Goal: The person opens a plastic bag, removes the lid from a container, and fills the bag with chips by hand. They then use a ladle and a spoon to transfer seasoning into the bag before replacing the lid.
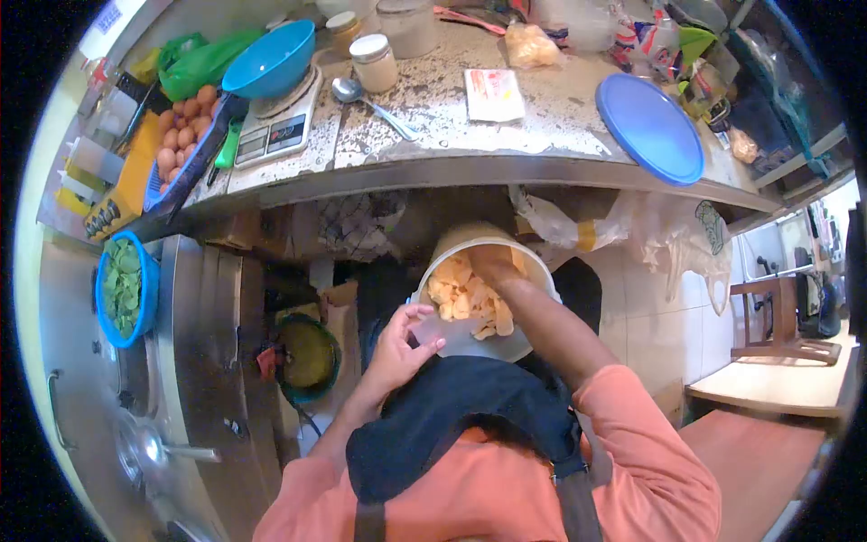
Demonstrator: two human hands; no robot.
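A white bucket (547, 282) stands in front of my body and holds yellowish, soft-looking chunks (462, 296). My left hand (405, 345) is at the bucket's near left rim. Its thumb and fingers are closed on a flat, translucent plastic piece (441, 331), which leans in over the chunks. My right hand (492, 264) reaches down inside the bucket at the far right, among the chunks. Its fingers are hidden there, so I cannot see whether they grip anything.
The worktop (433, 149) above the bucket bears a kitchen scale (282, 126), blue bowl (271, 61), spoon (372, 107), jar (374, 65), paper packet (494, 95) and blue lid (650, 128). Eggs (181, 135) and a bowl of leaves (125, 287) are left. Plastic bags (673, 239) hang right.
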